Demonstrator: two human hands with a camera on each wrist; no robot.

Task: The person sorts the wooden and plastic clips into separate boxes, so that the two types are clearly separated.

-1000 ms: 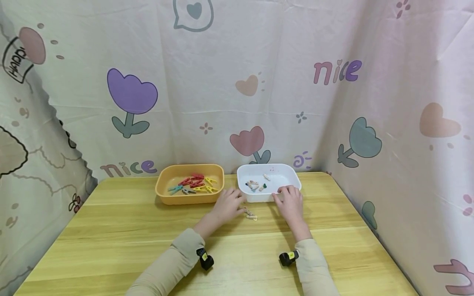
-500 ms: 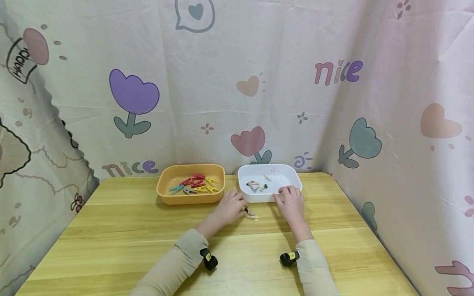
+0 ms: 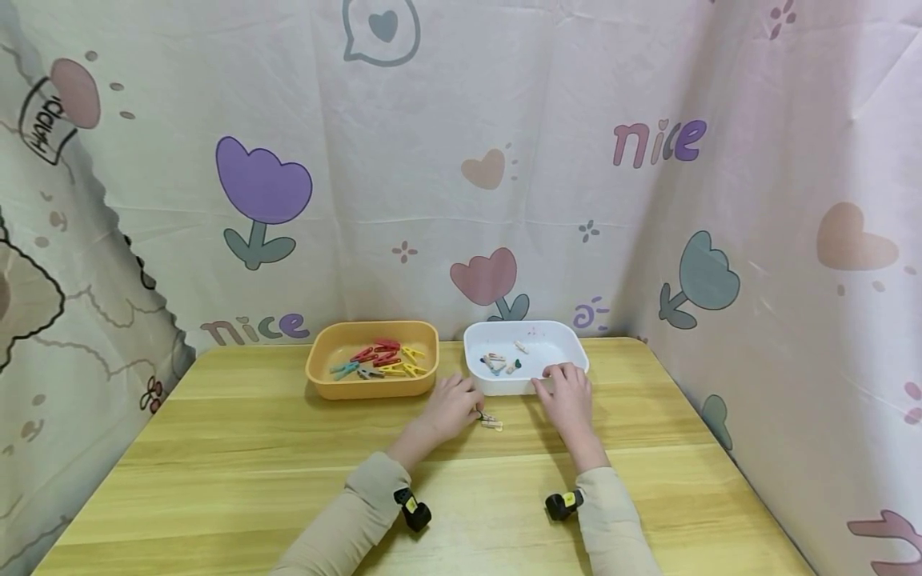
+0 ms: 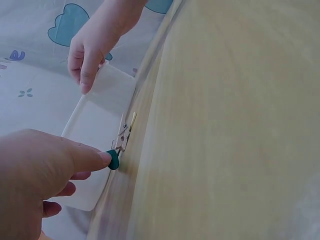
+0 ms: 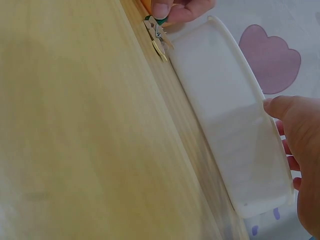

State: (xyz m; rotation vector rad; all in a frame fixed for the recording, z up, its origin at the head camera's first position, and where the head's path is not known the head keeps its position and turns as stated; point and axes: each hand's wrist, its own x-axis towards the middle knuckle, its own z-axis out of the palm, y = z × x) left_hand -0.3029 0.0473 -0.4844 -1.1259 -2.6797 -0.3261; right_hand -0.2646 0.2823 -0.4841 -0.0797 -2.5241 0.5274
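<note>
My left hand (image 3: 450, 406) is low over the table in front of the white plastic bin (image 3: 558, 349). In the left wrist view its thumb and finger pinch the green end (image 4: 114, 160) of a mini wooden clothespin. Other mini wooden clothespins (image 4: 123, 136) lie right beside it on the wood, partly overlapping. My right hand (image 3: 568, 402) grips the bin's front rim; the right wrist view shows the thumb (image 5: 276, 106) over the edge and the other fingers behind. Several mini clothespins (image 3: 494, 362) lie inside the white bin.
An orange bin (image 3: 321, 390) stands left of the white one, holding red, yellow, teal and grey plastic clips (image 3: 385, 358). Both bins sit at the far edge of the wooden table (image 3: 238, 472), close to a printed curtain (image 3: 403, 160).
My left hand has shifted slightly right and toward me, its fingertips closing in on the clothespins on the table. My right hand stays on the white bin's rim.
</note>
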